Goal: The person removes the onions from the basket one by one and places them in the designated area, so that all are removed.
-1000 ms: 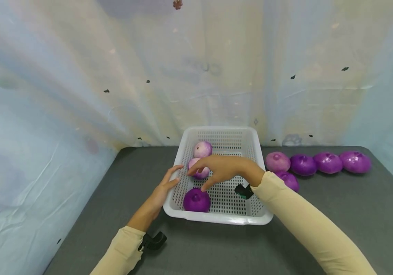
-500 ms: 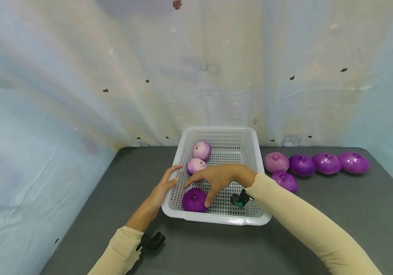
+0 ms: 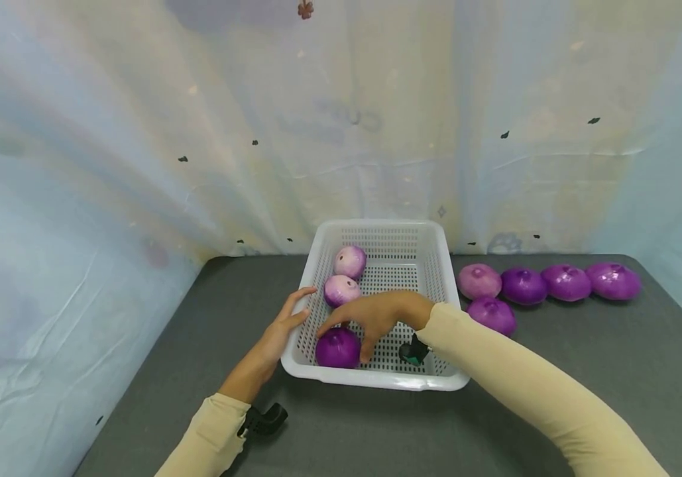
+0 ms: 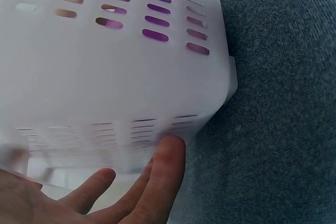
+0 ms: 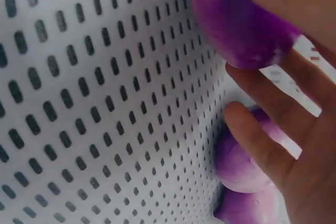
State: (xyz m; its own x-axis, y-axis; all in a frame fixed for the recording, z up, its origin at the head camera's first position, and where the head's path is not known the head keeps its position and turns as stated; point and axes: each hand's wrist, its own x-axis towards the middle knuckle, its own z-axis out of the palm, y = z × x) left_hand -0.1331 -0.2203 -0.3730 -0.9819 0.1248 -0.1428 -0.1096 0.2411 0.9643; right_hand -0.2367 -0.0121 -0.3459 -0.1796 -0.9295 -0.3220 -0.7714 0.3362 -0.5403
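Observation:
Inside the white plastic basket (image 3: 385,381), a dark purple onion (image 3: 337,348) sits in the near left corner. My right hand (image 3: 373,318) reaches down into the basket and grips this onion, thumb on one side and fingers on the other; in the right wrist view the onion (image 5: 236,19) lies between them. Two paler onions, one in the middle (image 3: 341,291) and one farther back (image 3: 350,262), line the left wall. My left hand (image 3: 275,338) rests against the basket's left side, and its fairly straight fingers (image 4: 165,182) touch the outer wall in the left wrist view.
Right of the basket, a row of several purple onions (image 3: 524,287) lies on the dark grey table (image 3: 388,437). One more onion (image 3: 492,316) lies in front of that row, partly behind the right sleeve. A pale patterned curtain (image 3: 341,132) hangs behind the table.
My right hand has come down and toward the near left corner, from over the middle pale onion to around the dark purple one. The left hand has stayed at the basket's side.

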